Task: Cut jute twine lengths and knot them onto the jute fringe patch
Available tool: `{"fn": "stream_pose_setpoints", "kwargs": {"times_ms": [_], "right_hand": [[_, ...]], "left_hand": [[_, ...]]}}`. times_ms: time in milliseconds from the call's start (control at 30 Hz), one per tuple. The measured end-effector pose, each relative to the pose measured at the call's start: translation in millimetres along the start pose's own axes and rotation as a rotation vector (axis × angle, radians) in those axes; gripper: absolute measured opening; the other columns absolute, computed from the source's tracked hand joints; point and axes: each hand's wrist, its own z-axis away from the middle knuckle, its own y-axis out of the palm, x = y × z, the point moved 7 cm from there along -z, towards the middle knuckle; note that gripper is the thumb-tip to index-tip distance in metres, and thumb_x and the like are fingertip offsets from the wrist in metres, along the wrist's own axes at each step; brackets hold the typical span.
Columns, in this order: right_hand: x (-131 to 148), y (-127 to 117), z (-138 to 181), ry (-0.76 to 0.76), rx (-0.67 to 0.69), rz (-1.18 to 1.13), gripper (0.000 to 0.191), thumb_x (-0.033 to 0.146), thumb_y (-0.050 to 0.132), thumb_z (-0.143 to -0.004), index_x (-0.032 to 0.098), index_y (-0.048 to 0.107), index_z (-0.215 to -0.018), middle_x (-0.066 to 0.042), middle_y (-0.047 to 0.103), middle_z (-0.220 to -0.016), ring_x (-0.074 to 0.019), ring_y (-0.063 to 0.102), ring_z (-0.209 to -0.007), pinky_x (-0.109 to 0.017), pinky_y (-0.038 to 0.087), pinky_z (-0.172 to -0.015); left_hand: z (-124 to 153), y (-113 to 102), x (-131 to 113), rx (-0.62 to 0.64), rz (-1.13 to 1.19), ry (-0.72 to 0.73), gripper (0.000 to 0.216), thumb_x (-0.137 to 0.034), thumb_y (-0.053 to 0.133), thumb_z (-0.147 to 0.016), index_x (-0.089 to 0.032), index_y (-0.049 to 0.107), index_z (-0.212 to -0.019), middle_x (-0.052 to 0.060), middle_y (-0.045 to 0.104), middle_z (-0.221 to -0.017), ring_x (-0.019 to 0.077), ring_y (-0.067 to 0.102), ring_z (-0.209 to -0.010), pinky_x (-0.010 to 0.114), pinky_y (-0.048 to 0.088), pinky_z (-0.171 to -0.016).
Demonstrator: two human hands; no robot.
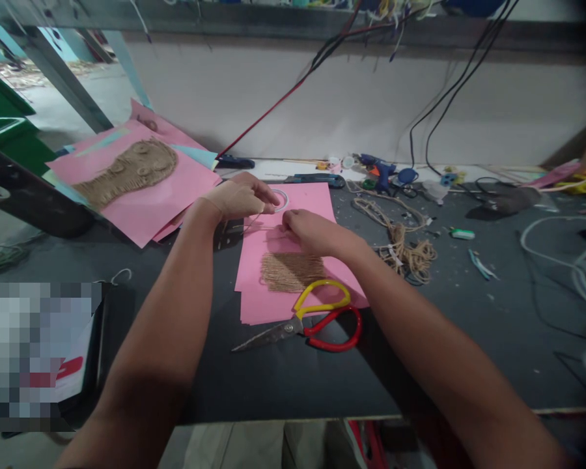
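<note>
My left hand [240, 197] is closed in a pinch above the top of a pink paper sheet [254, 303], with a thin strand of twine [252, 225] at its fingertips. A white ring [286, 197] shows just beyond these fingertips; whether they touch it I cannot tell. Close by on the right, my right hand [308, 229] pinches the strand, its fingertips partly hidden. Below both hands, a brown patch of twine rows [292, 272] lies on the pink paper. Scissors [300, 324] with one yellow and one red handle rest partly on the sheet's lower edge, blades pointing left.
Pink sheets bearing a twine-covered shape [139, 163] lie at the left. Right of my hands is a loose bundle of twine [407, 254]. A utility knife [317, 180] and a blue glue gun [381, 170] lie at the back. Cables hang along the wall.
</note>
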Motion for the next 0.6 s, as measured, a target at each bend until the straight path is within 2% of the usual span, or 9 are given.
{"fn": "stream_pose_setpoints", "kwargs": {"times_ms": [133,267,400,500,600], "right_hand": [[-8,-6,1,0.044,-0.077,-0.097,0.013,0.016,0.054,-0.092,0.012,0.061,-0.104,-0.014,0.070,-0.097,-0.0213,0.057,-0.078,-0.030,0.036,-0.066],[-5,-3,1,-0.026,-0.066,-0.183,0.011,0.016,0.063,-0.085,0.014,0.067,-0.096,-0.010,0.070,-0.094,-0.0207,0.059,-0.083,-0.029,0.038,-0.071],[-4,2,0,-0.037,-0.061,-0.169,0.010,0.014,0.058,-0.089,0.014,0.068,-0.090,-0.012,0.070,-0.099,-0.0208,0.060,-0.085,-0.029,0.040,-0.076],[-8,5,0,0.012,-0.056,-0.165,0.011,0.014,0.055,-0.090,0.013,0.065,-0.094,-0.015,0.070,-0.102,-0.0230,0.062,-0.087,-0.030,0.041,-0.075],[-14,4,1,0.101,-0.053,-0.197,0.014,0.014,0.054,-0.091,0.013,0.062,-0.102,-0.017,0.072,-0.105,-0.0239,0.063,-0.086,-0.030,0.040,-0.070]], "left_hand": [[0,-2,1,-0.004,-0.023,0.009,0.034,-0.037,0.077,-0.069,-0.021,0.082,-0.099,0.008,0.078,-0.104,0.0214,0.067,-0.092,0.031,0.049,-0.080],[0,-2,1,-0.008,-0.036,0.014,0.032,-0.037,0.076,-0.069,-0.022,0.082,-0.097,0.009,0.078,-0.103,0.0215,0.067,-0.091,0.031,0.049,-0.080],[1,-5,0,-0.031,-0.044,0.025,0.032,-0.036,0.075,-0.069,-0.019,0.082,-0.095,0.011,0.078,-0.099,0.0221,0.066,-0.089,0.031,0.048,-0.077],[1,-3,3,-0.023,-0.079,-0.001,0.028,-0.033,0.074,-0.067,-0.020,0.082,-0.091,0.009,0.078,-0.090,0.0214,0.065,-0.083,0.031,0.047,-0.074],[1,4,8,0.042,-0.121,-0.058,0.022,-0.028,0.071,-0.064,-0.022,0.082,-0.082,0.006,0.077,-0.082,0.0215,0.065,-0.080,0.031,0.047,-0.070]]}}
